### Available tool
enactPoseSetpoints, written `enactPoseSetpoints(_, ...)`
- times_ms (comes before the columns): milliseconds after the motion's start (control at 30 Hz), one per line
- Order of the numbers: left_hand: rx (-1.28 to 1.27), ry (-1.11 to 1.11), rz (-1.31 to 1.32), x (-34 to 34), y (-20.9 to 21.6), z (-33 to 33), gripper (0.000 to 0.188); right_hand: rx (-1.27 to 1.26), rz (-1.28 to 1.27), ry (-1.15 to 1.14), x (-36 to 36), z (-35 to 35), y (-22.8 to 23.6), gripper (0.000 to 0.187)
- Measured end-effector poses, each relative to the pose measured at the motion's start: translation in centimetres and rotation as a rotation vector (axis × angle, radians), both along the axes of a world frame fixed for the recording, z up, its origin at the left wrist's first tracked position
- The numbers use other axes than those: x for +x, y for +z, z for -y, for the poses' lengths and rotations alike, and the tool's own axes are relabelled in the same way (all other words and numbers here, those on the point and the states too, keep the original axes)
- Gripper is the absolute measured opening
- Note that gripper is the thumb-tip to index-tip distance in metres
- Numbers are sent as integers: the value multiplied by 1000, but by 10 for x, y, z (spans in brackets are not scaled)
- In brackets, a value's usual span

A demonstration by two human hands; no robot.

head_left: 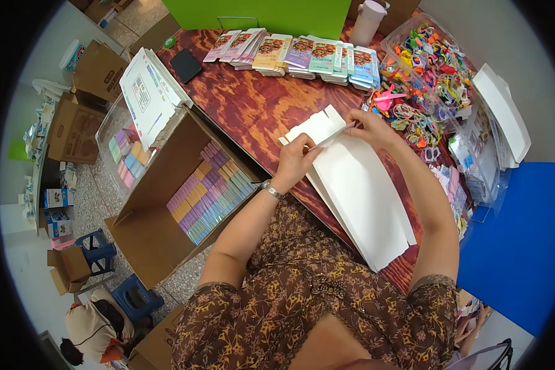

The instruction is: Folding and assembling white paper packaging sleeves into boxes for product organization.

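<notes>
A long white cardboard box blank [365, 188] lies slanted across the front edge of the table, its plain side facing up. Both hands are closed on a raised flap at its far end. My left hand [296, 161] pinches the left end of that fold, the thumb on the near side. My right hand [369, 129] grips the other end between thumb and fingers. Past the fold, a notched white panel [317, 126] rests on the table. The fold's underside is hidden.
An open carton [154, 237] with rows of pastel small boxes stands left of the table [240, 102]. Stacks of colourful flat cartons [271, 52] line the back, near a pale bottle [369, 23]. A clear bin [422, 43] of small toys sits right; white card sheets [148, 92] lie left.
</notes>
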State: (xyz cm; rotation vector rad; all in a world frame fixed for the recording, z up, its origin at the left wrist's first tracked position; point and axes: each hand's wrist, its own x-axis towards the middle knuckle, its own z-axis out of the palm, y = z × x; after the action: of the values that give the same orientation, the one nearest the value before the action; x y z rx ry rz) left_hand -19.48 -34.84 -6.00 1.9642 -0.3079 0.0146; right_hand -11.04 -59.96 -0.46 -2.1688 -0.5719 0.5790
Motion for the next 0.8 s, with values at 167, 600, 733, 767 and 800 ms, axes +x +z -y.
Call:
enactPoseSetpoints(167, 250, -42, 348, -1, -1, 7, 17, -268, 803, 329, -7, 4, -16, 18)
enactPoseSetpoints(600, 239, -39, 440, 5, 1, 25, 20, -255, 926, 295, -14, 3, -34, 16)
enactPoseSetpoints(733, 413, -125, 526, 3, 5, 23, 13, -287, 985, 391, -20, 8, -32, 22)
enactPoseSetpoints(767, 431, -180, 547, 3, 4, 21, 11, -286, 985, 390, -20, 9, -32, 22)
enactPoseSetpoints(800, 449, -235, 567, 3, 3, 20, 10, -307, 1003, 420, -20, 9, -33, 20)
